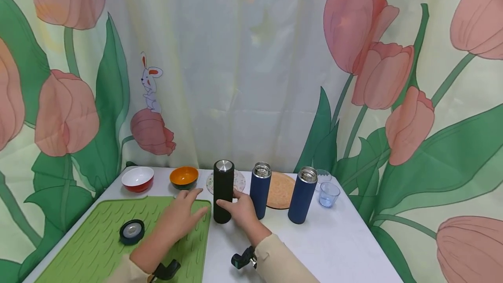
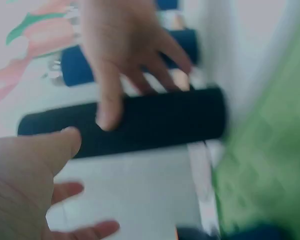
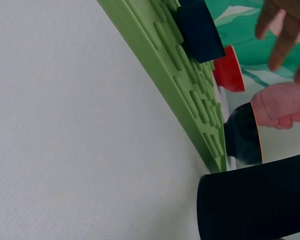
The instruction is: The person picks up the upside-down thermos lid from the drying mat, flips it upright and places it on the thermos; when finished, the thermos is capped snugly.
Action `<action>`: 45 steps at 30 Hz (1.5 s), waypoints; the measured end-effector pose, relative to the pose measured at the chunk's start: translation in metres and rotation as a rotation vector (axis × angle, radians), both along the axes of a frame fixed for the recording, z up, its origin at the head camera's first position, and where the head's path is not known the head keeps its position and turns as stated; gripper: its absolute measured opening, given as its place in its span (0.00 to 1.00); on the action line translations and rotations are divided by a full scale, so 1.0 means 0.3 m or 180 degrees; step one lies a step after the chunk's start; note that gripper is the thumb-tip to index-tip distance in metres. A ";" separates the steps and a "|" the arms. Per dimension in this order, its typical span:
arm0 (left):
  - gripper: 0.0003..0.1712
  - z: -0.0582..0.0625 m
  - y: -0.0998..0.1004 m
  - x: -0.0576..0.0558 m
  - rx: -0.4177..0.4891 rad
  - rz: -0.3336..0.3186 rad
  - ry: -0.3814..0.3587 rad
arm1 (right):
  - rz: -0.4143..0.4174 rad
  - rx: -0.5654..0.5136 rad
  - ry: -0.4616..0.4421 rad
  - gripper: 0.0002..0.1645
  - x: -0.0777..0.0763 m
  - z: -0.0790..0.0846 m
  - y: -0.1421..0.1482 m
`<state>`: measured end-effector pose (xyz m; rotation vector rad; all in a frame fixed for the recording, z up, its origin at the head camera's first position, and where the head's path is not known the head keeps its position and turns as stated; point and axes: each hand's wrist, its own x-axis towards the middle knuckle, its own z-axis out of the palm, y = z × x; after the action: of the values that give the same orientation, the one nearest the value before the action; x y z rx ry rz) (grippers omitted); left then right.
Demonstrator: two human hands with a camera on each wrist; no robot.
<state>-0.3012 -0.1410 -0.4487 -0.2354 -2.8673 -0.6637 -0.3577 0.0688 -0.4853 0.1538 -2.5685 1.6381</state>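
Note:
A tall black thermos bottle [image 1: 223, 195] with a silver-topped lid stands upright on the table. My right hand [image 1: 244, 211] grips it from the right, thumb across its front; in the left wrist view that hand [image 2: 122, 42] shows its fingers on the far side. To the left, my left hand [image 1: 178, 216] is spread over the mat's edge, slightly apart from the bottle. Two blue thermos bottles, one [image 1: 260, 193] nearer and one [image 1: 302, 198] farther right, stand with steel mouths uncovered. A round black lid [image 1: 132, 231] lies on the green mat [image 1: 98, 248].
A red-and-white bowl [image 1: 137, 179] and an orange bowl [image 1: 184, 177] stand at the back left. Behind the bottles lie a patterned plate [image 1: 239, 181] and a round wooden board [image 1: 280, 190]. A clear glass [image 1: 328, 194] is at the right, with another [image 1: 323, 175] behind it.

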 end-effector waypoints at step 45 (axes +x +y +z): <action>0.65 -0.104 -0.487 0.060 -0.0609 0.0937 -0.1025 | -0.0093 0.0058 -0.0135 0.44 0.002 0.003 -0.001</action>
<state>-0.2831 -0.2870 -0.4799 0.2916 -3.1778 -0.4016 -0.3572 0.0686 -0.4843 0.0833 -2.6043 1.6260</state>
